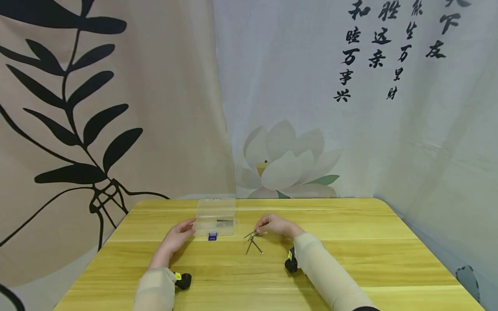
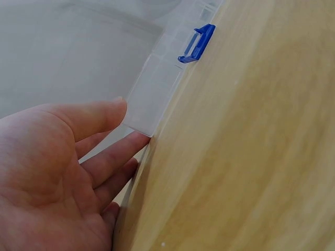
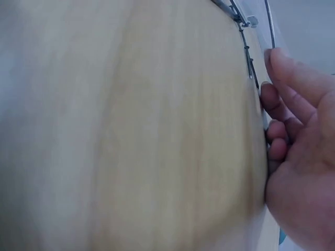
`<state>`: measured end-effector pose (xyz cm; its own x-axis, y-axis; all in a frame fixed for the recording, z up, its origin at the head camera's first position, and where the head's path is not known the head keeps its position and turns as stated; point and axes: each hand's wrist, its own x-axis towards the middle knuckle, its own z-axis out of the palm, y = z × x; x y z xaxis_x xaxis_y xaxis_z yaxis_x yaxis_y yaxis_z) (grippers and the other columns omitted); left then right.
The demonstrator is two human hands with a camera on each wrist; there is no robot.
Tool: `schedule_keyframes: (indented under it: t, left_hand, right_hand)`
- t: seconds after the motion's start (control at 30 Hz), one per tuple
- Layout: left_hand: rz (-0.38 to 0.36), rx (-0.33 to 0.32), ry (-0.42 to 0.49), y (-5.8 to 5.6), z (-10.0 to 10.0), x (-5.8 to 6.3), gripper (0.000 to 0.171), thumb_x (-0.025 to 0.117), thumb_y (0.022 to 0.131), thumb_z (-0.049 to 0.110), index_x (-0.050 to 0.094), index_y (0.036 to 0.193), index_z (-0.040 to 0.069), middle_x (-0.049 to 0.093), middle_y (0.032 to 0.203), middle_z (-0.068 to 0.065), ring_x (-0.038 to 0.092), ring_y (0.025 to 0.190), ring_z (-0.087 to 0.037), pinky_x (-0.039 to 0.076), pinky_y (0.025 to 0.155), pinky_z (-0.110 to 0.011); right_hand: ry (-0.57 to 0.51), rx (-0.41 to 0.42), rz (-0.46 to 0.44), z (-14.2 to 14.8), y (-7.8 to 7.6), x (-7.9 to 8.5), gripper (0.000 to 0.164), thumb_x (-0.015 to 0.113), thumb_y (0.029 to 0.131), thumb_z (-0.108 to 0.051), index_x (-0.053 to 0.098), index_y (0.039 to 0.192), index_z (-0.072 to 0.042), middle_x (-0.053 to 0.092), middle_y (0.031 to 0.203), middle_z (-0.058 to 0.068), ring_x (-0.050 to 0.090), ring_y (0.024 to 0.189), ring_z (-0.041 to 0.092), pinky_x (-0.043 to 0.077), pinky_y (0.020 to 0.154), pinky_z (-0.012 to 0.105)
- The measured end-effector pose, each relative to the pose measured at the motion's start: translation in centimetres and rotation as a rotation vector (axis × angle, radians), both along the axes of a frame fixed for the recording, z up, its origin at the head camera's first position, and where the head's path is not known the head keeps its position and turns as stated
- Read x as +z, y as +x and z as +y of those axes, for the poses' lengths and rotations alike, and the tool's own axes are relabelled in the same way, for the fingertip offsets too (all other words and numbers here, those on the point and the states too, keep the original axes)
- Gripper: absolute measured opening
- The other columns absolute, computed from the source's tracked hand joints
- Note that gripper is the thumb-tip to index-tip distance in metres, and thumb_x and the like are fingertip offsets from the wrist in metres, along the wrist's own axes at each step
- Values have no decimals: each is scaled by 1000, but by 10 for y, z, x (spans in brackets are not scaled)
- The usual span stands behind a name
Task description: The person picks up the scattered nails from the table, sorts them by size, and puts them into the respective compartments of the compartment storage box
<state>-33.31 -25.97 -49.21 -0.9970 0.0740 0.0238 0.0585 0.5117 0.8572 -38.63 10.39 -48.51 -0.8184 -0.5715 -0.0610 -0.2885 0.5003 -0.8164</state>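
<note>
A clear plastic box [image 1: 201, 229] with a blue latch [image 1: 212, 236] stands with its lid [image 1: 215, 207] raised, and some thin dark rods [image 1: 224, 220] lie inside. My left hand [image 1: 177, 236] rests its fingertips at the box's left side, thumb and fingers mostly straight. To the right of the box, several thin metal rods [image 1: 254, 246] lie in a loose, crossing pile on the table. Over that pile, my right hand [image 1: 275, 225] pinches a thin metal rod [image 3: 270, 23] between thumb and forefinger. Its other fingers are curled near the tabletop. The rods' exact kind cannot be told.
The wooden table [image 1: 241, 280] reaches back to a hanging cloth [image 1: 186, 108] printed with leaves, a lotus and writing. Black wrist cameras [image 1: 183, 281] are strapped under both forearms.
</note>
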Motion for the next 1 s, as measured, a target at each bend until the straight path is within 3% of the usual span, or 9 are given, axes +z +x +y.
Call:
schedule_keyframes:
  t: [0.2, 0.47, 0.7, 0.9, 1.0]
  left_hand:
    - [-1, -6, 0, -1, -1, 0, 48, 52, 102, 19, 41, 147, 5, 43, 141, -30, 39, 129, -47, 33, 104, -59]
    - [1, 5, 14, -4, -1, -2, 47, 53, 101, 17, 43, 146, 5, 45, 139, -30, 41, 128, -46, 34, 104, -58]
    - [5, -4, 18, -4, 0, -4, 47, 53, 101, 17, 43, 145, 4, 46, 139, -29, 42, 128, -46, 34, 104, -58]
    - [8, -7, 11, -3, -2, -4, 47, 53, 101, 16, 43, 146, 4, 46, 139, -30, 42, 128, -46, 34, 104, -58]
    - [3, -4, 7, -3, -3, -3, 47, 52, 101, 17, 43, 146, 5, 45, 139, -30, 41, 128, -46, 33, 104, -59]
  right_hand:
    - [-18, -16, -20, 2, -3, 2, 17, 60, 97, -16, 70, 106, -5, 66, 103, -1, 58, 102, 16, 41, 98, 45]
    - [-27, 4, -31, 4, -10, 12, 20, 55, 98, -10, 67, 108, 2, 68, 103, 8, 60, 93, 16, 49, 84, 34]
    - [-49, -1, -29, 11, -20, 32, 23, 53, 99, -9, 64, 110, 8, 63, 99, 22, 47, 71, 17, 42, 67, 35]
    - [-46, -51, 37, 19, -31, 55, 25, 55, 99, -13, 66, 111, 6, 62, 101, 21, 50, 76, 27, 43, 74, 49]
    - [-52, -67, 31, 20, -36, 62, 25, 55, 99, -15, 65, 111, 4, 62, 100, 16, 51, 78, 29, 44, 73, 44]
